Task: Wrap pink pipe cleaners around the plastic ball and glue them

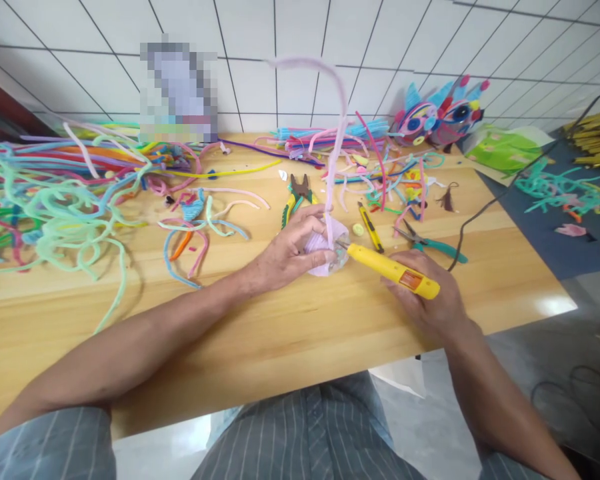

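My left hand [307, 243] is closed around a small rounded piece [323, 257] wound with pale purple pipe cleaner, its right side looking like clear plastic. From that piece a long loose end of purple pipe cleaner [340, 127] rises and bends left at the top. My right hand [427, 290] grips a yellow hot glue gun [393, 268]. The gun's metal nozzle touches or nearly touches the piece beside my left thumb; the exact contact is too small to tell. Just beyond my left hand lie yellow-green pliers [300, 190]. A yellow utility knife [370, 227] lies beyond the glue gun.
Teal-handled pliers [437, 248] lie right of the knife. A tangle of mint green pipe cleaners [75, 220] covers the table's left side. Two colourful pipe-cleaner figures [440, 120] stand at the back right by the tiled wall [300, 33]. A black cord [490, 200] crosses the right edge.
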The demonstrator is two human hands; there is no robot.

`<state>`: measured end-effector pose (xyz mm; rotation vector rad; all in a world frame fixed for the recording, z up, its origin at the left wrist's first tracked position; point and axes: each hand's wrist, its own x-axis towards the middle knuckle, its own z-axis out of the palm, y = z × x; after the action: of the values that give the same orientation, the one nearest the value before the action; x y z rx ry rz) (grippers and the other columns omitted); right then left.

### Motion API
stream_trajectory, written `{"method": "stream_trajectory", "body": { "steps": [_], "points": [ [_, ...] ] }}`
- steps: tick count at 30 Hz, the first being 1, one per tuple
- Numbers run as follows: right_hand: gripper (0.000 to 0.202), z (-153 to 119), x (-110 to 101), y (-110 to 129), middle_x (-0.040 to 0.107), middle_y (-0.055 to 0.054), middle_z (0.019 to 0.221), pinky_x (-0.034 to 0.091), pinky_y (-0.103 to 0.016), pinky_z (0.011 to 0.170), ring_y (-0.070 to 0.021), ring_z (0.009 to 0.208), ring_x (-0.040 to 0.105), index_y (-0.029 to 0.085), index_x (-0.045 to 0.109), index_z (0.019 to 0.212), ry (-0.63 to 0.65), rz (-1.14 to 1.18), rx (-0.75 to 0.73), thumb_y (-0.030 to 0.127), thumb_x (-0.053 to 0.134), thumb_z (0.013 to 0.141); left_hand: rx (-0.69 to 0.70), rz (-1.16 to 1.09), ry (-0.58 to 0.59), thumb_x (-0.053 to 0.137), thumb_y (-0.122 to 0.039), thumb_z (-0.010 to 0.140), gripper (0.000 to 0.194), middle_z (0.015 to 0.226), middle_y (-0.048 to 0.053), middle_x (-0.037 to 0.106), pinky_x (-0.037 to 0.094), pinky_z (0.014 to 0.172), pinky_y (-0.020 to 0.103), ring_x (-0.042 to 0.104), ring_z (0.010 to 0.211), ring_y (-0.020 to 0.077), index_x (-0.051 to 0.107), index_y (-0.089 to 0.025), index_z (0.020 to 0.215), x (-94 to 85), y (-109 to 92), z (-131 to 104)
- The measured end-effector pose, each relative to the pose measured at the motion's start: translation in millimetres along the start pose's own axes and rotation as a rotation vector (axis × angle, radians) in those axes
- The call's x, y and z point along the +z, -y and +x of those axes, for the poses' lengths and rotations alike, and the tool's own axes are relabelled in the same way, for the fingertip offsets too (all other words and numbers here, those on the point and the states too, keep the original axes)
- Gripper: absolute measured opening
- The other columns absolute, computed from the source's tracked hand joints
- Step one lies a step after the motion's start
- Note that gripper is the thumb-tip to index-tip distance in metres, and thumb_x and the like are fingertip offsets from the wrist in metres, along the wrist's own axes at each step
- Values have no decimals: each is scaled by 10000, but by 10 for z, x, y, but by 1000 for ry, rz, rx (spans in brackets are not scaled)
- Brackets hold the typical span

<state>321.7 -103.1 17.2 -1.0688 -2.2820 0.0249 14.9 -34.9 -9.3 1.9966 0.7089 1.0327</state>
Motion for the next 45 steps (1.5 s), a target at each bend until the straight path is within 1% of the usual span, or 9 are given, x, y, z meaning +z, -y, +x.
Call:
{"method": "stream_trajectory", "body": {
  "steps": [5,11,15,19,26,32,36,39,45],
  "points": [
    [292,11,-13,3,796,-85,1081,667,-425,798,-293,1000,802,274,623,1273,6,1,5,238,700,994,3,-8,-8,722,-476,1021,280,1611,168,539,404,1318,532,462,1606,296,660,-230,1139,4,9,5],
    [269,18,-27,-1,790,-84,1064,652,-412,770,-283,962,793,269,633,1265,1,7,-12,256,688,1002,-11,6,-8,734,-471,1013,275,1579,151,574,387,1330,553,447,1615,293,663,-242,1147,16,22,6],
    [249,41,-40,24,790,-82,1062,644,-404,765,-278,950,791,268,647,1240,10,1,12,239,697,998,20,-2,-14,723,-442,1025,245,1602,157,548,404,1319,528,474,1595,281,653,-234,1135,13,16,6],
    [236,51,-39,30,792,-80,1059,642,-403,784,-276,948,788,258,665,1231,9,30,10,255,703,999,52,-5,-22,728,-417,1025,229,1566,162,569,421,1302,499,503,1570,273,650,-228,1126,18,13,9],
    [224,43,-46,13,787,-80,1050,634,-393,739,-266,915,784,262,644,1226,19,-15,-7,260,692,1007,33,7,-23,736,-424,1018,241,1578,161,565,413,1307,530,487,1582,281,646,-235,1137,27,42,2],
    [250,22,-55,22,797,-85,1050,665,-427,788,-284,936,801,262,657,1236,32,-23,45,286,709,993,54,-8,-19,721,-443,1028,251,1571,160,569,410,1311,518,481,1587,278,657,-231,1146,20,50,8],
    [238,38,-61,32,799,-79,1043,668,-428,794,-280,923,802,268,660,1232,42,-3,28,265,690,996,15,-13,-16,729,-485,1015,285,1600,154,559,394,1325,541,467,1602,292,661,-236,1136,24,28,11],
    [245,52,-51,36,793,-79,1037,661,-411,769,-276,922,799,273,654,1236,7,5,-5,258,702,996,-26,-24,-14,727,-520,1008,306,1615,146,547,384,1335,542,460,1609,289,665,-239,1114,28,11,12],
    [260,23,-12,6,797,-83,1052,655,-417,795,-275,930,794,263,656,1253,2,41,12,273,699,997,-27,-44,-20,749,-509,991,304,1579,159,576,408,1316,550,491,1586,301,667,-235,1094,27,10,24]
  ]
}}
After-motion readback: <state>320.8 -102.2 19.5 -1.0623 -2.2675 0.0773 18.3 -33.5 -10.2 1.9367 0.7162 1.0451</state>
